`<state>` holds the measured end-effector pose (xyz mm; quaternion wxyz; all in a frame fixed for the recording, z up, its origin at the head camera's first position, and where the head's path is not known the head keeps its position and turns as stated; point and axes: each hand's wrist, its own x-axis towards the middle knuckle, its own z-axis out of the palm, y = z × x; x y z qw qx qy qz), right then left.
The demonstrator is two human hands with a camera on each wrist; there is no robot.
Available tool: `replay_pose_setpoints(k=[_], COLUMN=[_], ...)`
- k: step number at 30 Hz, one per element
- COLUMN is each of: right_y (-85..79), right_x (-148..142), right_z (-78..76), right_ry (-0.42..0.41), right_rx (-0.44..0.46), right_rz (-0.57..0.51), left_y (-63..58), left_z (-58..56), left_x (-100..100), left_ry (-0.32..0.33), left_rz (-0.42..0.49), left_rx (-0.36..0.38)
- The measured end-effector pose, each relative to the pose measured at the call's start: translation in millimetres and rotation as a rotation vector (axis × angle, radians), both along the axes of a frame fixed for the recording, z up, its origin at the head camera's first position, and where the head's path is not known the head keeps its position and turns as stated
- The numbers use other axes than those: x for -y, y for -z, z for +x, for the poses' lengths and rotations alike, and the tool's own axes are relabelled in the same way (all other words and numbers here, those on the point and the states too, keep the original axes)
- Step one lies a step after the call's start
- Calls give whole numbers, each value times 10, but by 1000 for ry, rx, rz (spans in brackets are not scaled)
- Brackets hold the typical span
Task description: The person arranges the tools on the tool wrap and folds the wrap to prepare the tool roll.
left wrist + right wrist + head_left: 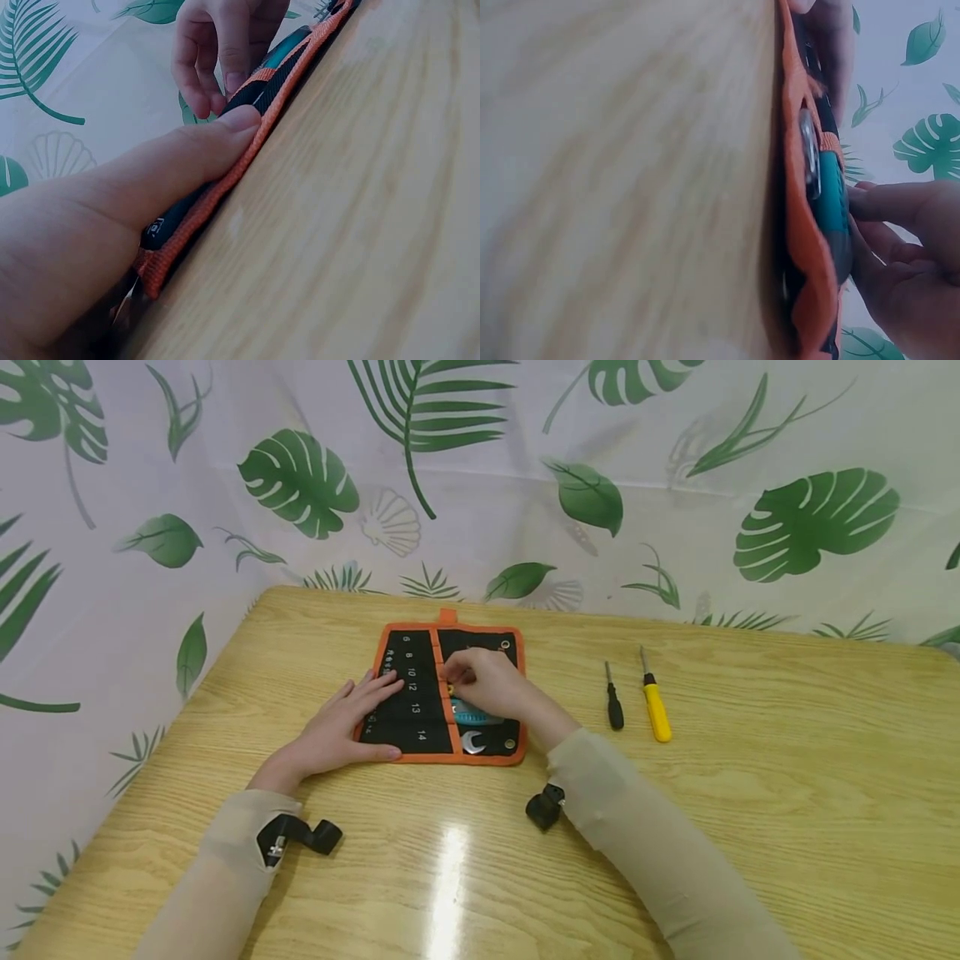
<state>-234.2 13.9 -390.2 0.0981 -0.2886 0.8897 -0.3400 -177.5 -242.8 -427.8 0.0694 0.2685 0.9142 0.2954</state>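
Note:
A black tool pouch (431,727) with orange edging and white printed numbers lies unfolded on the table. My left hand (337,727) rests on its left part with fingers spread; in the left wrist view its thumb (191,146) presses near the orange edge. Over the right part is my right hand (491,681), fingers bent, fingertips by the pocket openings; whether they pinch anything is hidden. Beneath it, a teal-handled tool (472,714) sits in a pocket, with a small yellow piece (451,690) beside the fingers. An open-end wrench head (473,742) sticks out of the lowest pocket.
To the right on the wooden table (787,777) lie a small black screwdriver (615,706) and a yellow-handled screwdriver (657,710). An orange tab (448,616) extends from the pouch's far edge. A leaf-patterned cloth (480,485) hangs behind the table.

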Motion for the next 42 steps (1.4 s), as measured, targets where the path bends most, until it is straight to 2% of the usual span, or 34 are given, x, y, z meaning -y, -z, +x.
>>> replay_pose_setpoints(k=[10, 18, 25, 34, 42], right_y=[-79, -203, -264, -277, -201], right_x=[-285, -747, -1245, -1853, -2070], right_z=[20, 117, 206, 238, 173], right_ry=[-6, 41, 84, 261, 387], right_rx=[19, -3, -16, -5, 87], right_rz=[-14, 4, 13, 98, 140], left_y=[26, 56, 36, 17, -1], left_z=[-10, -32, -19, -16, -11], left_x=[7, 25, 11, 3, -3], left_ry=[6, 5, 1, -1, -5], left_rz=[1, -9, -2, -6, -7], left_rx=[-13, -17, -13, -11, -7])
